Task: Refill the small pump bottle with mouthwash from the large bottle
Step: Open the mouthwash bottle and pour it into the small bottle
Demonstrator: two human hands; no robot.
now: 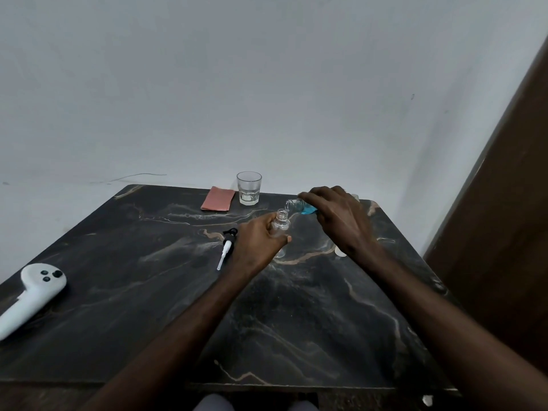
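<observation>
The small pump bottle (281, 223) is upright, its neck open, near the middle of the bench (148, 292). The left hand (261, 244) curls its fingers and thumb round the body of it; whether the base rests on the bench or is lifted a little I cannot tell.

The large bottle (298, 205) lies just right of it and slightly above, gripped from on top by the right hand (338, 221). Its long axis is tipped close to level, with the mouth pointing left at the small neck and near it, not touching. The blue mouthwash (309, 209) sits pooled under the fingers, and no stream shows at the mouth (the liquid looks short of the lip). I judge the pour turns on bringing that mouth over the narrow neck, so the right hand does the steering.

The black pump head (229, 240) with its white tube lies just left of the left hand. Farther back stand a glass (249, 188) and a pink cloth (218, 198), and a white controller (35, 289) lies at the left edge. The bench is dark and veined, set against a pale wall (267, 84), with a brown panel (504, 203) at right.
</observation>
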